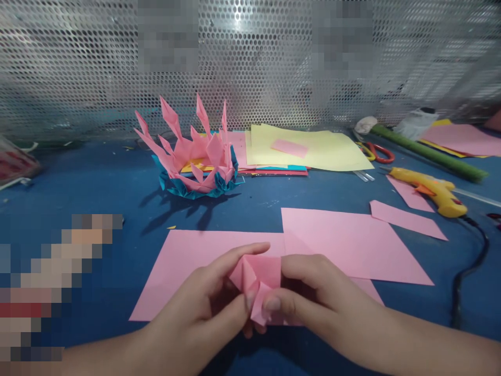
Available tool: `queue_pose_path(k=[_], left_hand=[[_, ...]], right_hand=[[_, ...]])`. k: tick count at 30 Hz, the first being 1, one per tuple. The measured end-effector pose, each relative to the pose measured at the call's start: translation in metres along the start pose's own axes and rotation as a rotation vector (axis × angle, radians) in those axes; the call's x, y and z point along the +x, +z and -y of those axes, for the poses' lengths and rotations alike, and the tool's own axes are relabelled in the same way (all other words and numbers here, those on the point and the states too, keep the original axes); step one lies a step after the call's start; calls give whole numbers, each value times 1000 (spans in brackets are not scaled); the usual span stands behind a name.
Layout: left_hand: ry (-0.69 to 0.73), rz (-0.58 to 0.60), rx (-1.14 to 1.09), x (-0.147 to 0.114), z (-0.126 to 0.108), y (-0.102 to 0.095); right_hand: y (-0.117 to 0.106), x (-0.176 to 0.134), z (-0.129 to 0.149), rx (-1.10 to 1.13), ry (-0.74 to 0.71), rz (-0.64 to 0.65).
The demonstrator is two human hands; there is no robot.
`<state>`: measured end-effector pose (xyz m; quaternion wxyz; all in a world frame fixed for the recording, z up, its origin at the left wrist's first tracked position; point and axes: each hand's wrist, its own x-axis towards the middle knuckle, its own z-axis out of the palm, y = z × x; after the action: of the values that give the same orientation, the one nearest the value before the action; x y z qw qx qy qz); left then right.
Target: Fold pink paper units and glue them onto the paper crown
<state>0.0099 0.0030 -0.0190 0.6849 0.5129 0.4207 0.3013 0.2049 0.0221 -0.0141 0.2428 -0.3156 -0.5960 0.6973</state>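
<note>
Lengthwise, folded pink paper (259, 281); tapering, pointing nearward

Blue table (258, 206) beneath pink sheets (344, 240)

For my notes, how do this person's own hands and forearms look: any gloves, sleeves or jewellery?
The left hand and right hand are bare, with no gloves. No rings, bracelets or markings show, though some fingers are partly hidden. The visible forearms have no sleeves.
</note>
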Motion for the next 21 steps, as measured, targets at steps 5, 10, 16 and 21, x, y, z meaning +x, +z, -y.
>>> queue_pose_path(k=[5,10,16,21], left_hand=[[2,36,-59,-5,10,-6],[22,41,-4,-6,10,-3],[-35,-115,119,-2,2,3],[17,-43,242,-1,4,0]], right_hand=[[-2,-3,-5,-266,-26,-136],[-1,-4,-5,-342,-28,-119],[0,-4,-4,-323,-33,-67],[1,-3,-4,-300,-8,-66]])
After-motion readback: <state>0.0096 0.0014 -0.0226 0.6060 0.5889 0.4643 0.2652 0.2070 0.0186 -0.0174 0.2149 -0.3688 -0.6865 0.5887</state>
